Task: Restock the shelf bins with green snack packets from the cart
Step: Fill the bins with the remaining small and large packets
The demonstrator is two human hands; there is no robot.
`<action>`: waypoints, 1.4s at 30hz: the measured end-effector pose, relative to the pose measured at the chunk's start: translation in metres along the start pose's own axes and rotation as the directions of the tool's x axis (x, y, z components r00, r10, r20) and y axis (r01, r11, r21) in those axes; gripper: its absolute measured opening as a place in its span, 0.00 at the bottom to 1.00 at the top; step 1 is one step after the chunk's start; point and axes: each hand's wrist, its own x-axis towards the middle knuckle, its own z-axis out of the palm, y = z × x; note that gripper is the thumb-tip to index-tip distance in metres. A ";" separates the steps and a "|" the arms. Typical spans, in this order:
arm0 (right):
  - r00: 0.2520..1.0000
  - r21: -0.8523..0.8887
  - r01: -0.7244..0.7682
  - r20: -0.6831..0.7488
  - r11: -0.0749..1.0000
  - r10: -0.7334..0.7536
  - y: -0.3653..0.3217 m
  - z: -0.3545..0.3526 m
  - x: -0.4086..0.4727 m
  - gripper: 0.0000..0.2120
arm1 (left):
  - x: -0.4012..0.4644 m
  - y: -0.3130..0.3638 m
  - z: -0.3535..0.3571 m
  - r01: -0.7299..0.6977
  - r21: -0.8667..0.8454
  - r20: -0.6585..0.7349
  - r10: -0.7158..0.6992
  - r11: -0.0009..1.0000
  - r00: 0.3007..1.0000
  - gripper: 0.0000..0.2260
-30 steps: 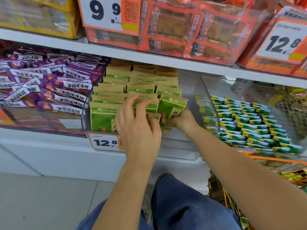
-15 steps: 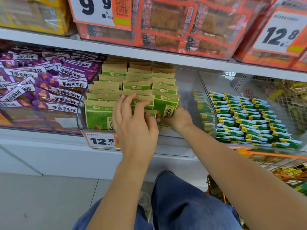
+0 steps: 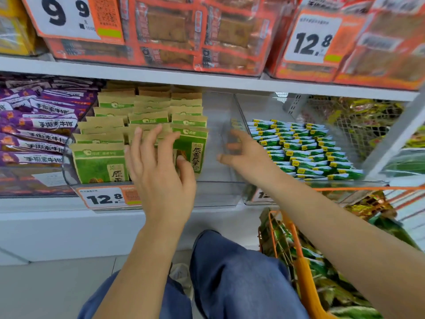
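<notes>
Green snack packets [image 3: 142,125] partly hidden behind left hand [image 3: 161,176]; fingers [image 3: 147,139] blurred.

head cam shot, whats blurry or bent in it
Head view: motion blur smears the right hand and the clear bin wall beside it; the left hand on the green snack packets is sharper; wide-angle distortion bows the shelf edge; lighting is even.

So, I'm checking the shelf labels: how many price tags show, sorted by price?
9.9 price tag: 1
12.8 price tags: 2
Half-hidden tag, price unreadable: 1
Total: 4
</notes>
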 end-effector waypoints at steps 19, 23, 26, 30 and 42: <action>0.784 -0.692 -0.575 -0.313 0.436 0.536 0.221 -0.236 -0.174 0.11 | -0.117 0.177 0.103 -0.425 -0.276 0.781 0.459 0.862 0.423 0.17; 0.794 -0.766 -0.540 -0.326 0.348 0.513 0.228 -0.230 -0.170 0.11 | -0.121 0.173 0.107 -0.469 -0.275 0.757 0.490 0.839 0.432 0.14; 0.745 -0.770 -0.543 -0.258 0.335 0.616 0.232 -0.224 -0.170 0.12 | -0.123 0.170 0.110 -0.501 -0.255 0.746 0.498 0.827 0.442 0.11; 0.698 -0.672 -0.623 -0.248 0.399 0.672 0.231 -0.228 -0.170 0.13 | -0.122 0.165 0.110 -0.528 -0.205 0.722 0.491 0.824 0.487 0.09; 0.808 0.254 -0.556 0.386 0.791 0.445 0.087 -0.227 -0.174 0.12 | -0.108 0.176 0.080 -0.283 -0.474 0.614 0.543 0.834 0.573 0.30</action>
